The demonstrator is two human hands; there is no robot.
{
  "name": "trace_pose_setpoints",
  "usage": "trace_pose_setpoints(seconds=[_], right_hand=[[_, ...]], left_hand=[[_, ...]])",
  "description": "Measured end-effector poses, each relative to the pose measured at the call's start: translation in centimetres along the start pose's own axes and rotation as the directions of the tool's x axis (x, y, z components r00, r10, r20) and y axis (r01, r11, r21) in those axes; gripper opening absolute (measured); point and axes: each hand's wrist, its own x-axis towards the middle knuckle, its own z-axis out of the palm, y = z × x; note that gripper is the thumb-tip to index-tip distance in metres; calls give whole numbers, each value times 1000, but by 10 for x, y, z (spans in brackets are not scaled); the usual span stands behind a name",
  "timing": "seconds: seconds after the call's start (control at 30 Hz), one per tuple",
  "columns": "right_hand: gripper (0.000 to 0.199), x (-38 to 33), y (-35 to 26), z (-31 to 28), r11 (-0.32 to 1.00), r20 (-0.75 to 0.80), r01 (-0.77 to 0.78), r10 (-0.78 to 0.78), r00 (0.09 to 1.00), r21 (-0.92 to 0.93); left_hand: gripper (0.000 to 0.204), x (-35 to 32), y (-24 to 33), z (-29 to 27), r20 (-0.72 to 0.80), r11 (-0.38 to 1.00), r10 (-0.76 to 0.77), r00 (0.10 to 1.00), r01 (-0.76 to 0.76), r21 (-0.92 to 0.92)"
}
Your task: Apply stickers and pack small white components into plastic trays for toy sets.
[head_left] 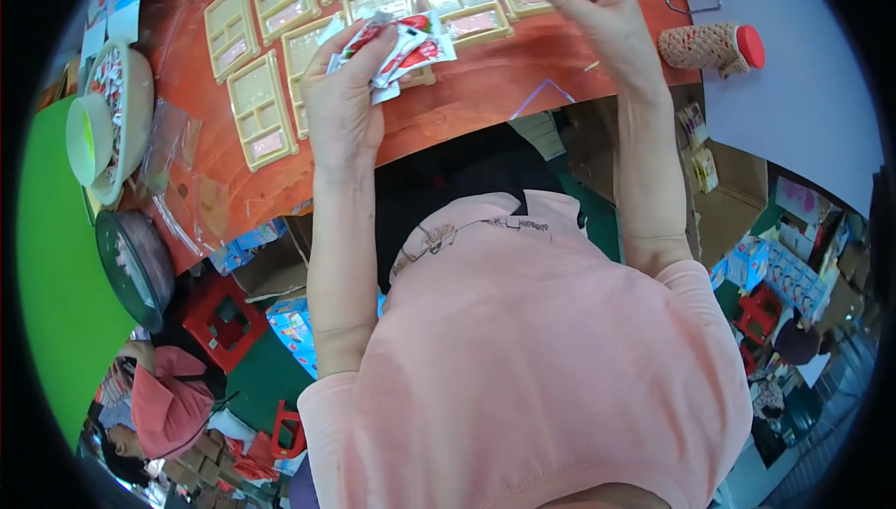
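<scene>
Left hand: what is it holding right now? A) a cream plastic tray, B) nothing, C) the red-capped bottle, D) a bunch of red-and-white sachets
D: the left hand grips a fan of red-and-white sachets above the cream trays, while the red-capped bottle lies apart at the table's right.

Red-white sachets (pixel 406 47) (fanned) above cream trays (pixel 261 112).
</scene>
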Motion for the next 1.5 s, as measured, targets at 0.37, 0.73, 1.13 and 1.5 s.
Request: trace_pose_setpoints(seconds=[0.37, 0.73, 1.13, 1.5], right_hand=[[13, -1, 14, -34, 774, 106, 309, -302, 947, -553], [30, -17, 10, -8, 405, 138, 345, -459, 878, -847], [39, -36, 15, 33, 579, 255, 630, -599, 759, -517], [17, -29, 28, 39, 947, -81, -80, 58, 995, -311]], left_hand=[[34, -9, -11, 3, -9, 997, -80, 997, 80, 21], [29, -8, -18, 12, 32, 995, -102, 994, 102, -12], [26, -10, -13, 8, 89, 968, -211, 973, 221, -116], [26, -9, 9, -31, -19, 988, -76, 997, 72, -138]])
